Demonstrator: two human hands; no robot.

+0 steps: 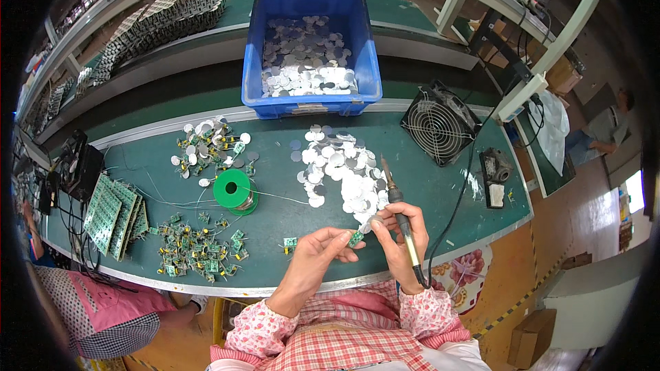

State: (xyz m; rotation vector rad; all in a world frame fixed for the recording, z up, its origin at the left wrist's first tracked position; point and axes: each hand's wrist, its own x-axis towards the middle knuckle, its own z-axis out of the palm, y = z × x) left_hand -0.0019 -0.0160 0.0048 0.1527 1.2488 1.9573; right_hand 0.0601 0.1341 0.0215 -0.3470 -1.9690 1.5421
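Note:
Close to the bench's near edge, my left hand (315, 255) pinches a small green circuit board (355, 238) between thumb and fingers. My right hand (400, 239) is closed around a soldering iron (394, 194), whose tip points up and away from me. Its thumb and forefinger also seem to grip a pale round disc (367, 226) right beside the board; whether the two touch I cannot tell. Beyond my hands spreads a pile of silvery-white discs (335, 160). Another small board (290, 242) lies left of my left hand.
A green solder spool (234, 190) stands left of the discs, near heaps of small boards (199, 247) and boards with discs (206, 144). Stacked panels (110, 216) lean farther left. A blue bin (313, 104) stands behind; a fan (440, 127) and soldering stand (495, 172) are right.

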